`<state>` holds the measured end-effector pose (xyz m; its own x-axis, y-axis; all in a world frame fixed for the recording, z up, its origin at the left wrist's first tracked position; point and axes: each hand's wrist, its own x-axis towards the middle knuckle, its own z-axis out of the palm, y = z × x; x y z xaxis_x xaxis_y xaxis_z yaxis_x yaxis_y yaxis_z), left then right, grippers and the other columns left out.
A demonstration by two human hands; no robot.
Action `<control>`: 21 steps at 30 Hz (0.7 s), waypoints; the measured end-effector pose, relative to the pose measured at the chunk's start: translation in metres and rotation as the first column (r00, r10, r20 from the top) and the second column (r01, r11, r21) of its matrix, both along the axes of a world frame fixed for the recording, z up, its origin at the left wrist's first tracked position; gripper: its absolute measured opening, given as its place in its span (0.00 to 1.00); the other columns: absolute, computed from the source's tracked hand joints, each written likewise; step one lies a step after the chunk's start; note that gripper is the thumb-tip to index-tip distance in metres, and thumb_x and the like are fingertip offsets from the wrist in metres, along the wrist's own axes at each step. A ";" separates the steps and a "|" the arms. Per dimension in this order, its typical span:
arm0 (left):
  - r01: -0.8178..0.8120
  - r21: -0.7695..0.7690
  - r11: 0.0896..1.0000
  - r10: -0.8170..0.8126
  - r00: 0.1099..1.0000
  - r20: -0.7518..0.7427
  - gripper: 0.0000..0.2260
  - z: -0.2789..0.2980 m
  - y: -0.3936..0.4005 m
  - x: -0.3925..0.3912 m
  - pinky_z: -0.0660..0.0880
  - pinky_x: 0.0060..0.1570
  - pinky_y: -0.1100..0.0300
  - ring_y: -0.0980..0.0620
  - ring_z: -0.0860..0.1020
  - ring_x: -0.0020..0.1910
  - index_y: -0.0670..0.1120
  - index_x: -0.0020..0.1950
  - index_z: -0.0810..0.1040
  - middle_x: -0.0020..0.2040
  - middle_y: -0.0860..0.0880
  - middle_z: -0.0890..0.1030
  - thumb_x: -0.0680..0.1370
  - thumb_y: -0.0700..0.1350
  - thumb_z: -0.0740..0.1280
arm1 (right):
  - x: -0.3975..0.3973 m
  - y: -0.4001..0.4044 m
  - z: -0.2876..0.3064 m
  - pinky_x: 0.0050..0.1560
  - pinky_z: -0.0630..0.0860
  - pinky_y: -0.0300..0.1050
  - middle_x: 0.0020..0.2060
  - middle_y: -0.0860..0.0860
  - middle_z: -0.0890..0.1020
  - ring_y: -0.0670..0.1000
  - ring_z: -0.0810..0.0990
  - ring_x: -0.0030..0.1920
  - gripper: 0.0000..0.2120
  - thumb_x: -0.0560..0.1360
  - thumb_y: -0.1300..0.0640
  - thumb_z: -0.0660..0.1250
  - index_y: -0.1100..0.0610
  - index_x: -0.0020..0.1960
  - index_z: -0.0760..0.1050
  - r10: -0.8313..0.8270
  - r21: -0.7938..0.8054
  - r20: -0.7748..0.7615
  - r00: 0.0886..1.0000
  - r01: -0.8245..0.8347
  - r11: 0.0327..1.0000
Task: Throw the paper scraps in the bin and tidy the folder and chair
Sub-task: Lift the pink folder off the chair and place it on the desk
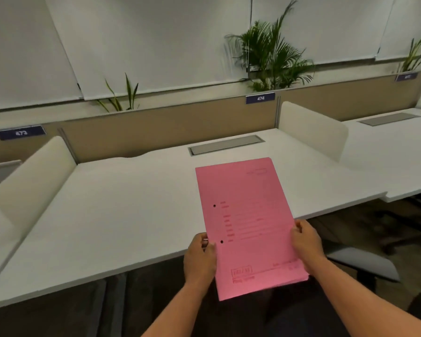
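A pink folder with red print and two punch holes is held closed between both hands, its far half over the white desk and its near half past the desk's front edge. My left hand grips the folder's left edge, thumb on top. My right hand grips the right edge. A grey chair seat shows low on the right, below the desk edge. No paper scraps or bin are in view.
White rounded dividers stand at the desk's left and right. A grey cable flap lies at the back of the desk. A tan partition with signs 473 and 474 and plants runs behind. Another desk lies to the right.
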<state>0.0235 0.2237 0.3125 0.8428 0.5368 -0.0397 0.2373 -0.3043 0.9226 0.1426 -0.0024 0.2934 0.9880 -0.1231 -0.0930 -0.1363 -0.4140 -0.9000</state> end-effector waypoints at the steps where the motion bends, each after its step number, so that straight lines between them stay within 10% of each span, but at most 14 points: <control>1: -0.018 0.009 1.000 0.018 1.000 0.005 0.03 0.007 0.011 0.002 0.80 0.42 0.56 0.57 0.81 0.42 0.60 0.46 0.72 0.45 0.57 0.80 0.79 0.52 0.64 | 0.004 0.012 0.007 0.35 0.72 0.45 0.44 0.52 0.80 0.53 0.79 0.43 0.07 0.81 0.57 0.56 0.52 0.51 0.73 0.022 0.010 0.003 1.000 -0.023 1.000; 21: -0.070 0.029 0.997 0.068 0.995 0.071 0.09 0.071 0.237 0.067 0.76 0.42 0.56 0.52 0.80 0.48 0.48 0.57 0.78 0.51 0.50 0.82 0.80 0.45 0.62 | 0.067 0.232 0.088 0.52 0.78 0.55 0.52 0.54 0.82 0.57 0.79 0.51 0.15 0.78 0.61 0.56 0.56 0.60 0.77 0.071 -0.022 0.084 0.994 -0.069 0.997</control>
<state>0.0904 0.4604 0.3833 0.8039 0.5937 0.0358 0.1938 -0.3183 0.9280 0.2100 0.2295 0.3812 0.9985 -0.0545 -0.0068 -0.0300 -0.4371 -0.8989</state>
